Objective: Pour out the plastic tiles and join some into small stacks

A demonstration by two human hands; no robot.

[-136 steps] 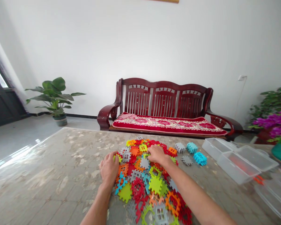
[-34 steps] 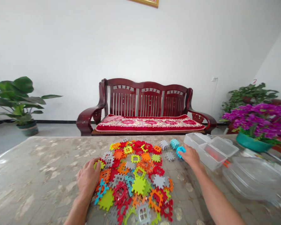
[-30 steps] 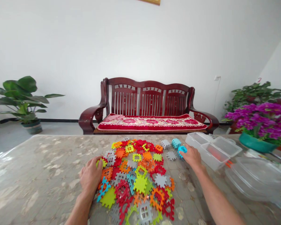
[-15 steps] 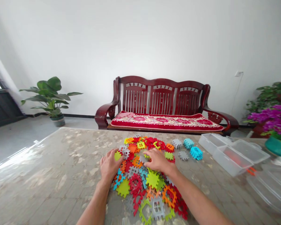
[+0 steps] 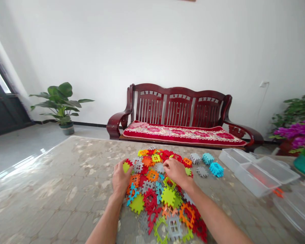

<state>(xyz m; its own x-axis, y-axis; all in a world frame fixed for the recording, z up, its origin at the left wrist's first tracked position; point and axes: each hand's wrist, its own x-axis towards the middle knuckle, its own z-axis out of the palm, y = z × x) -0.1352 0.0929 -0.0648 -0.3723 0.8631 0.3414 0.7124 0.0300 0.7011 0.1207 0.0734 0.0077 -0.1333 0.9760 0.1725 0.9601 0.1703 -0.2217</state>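
Observation:
A heap of toothed plastic interlocking tiles in red, orange, yellow-green, grey and blue spreads over the table in front of me. At the heap's upper left edge, my left hand [image 5: 121,178] grips a yellow-green tile [image 5: 126,167], with red teeth showing behind it. Over the right part of the heap is my right hand [image 5: 177,172], its fingers curled together; whatever they may hold is hidden. Just left of those fingertips lies a grey tile [image 5: 159,167]. An orange window tile [image 5: 152,175] rests between the hands.
Right of the heap stand stacks of blue tiles [image 5: 216,169] and grey tiles [image 5: 195,158]. A clear divided plastic box [image 5: 254,178] with its lid raised is farther right, and a clear lid [image 5: 295,206] lies nearer. A wooden bench [image 5: 178,105] is beyond the table.
My right hand has drawn its fingers in and shifted off the grey tile, uncovering it. A yellow-green frame tile now shows near that wrist. Red teeth now show behind the tile at my left hand.

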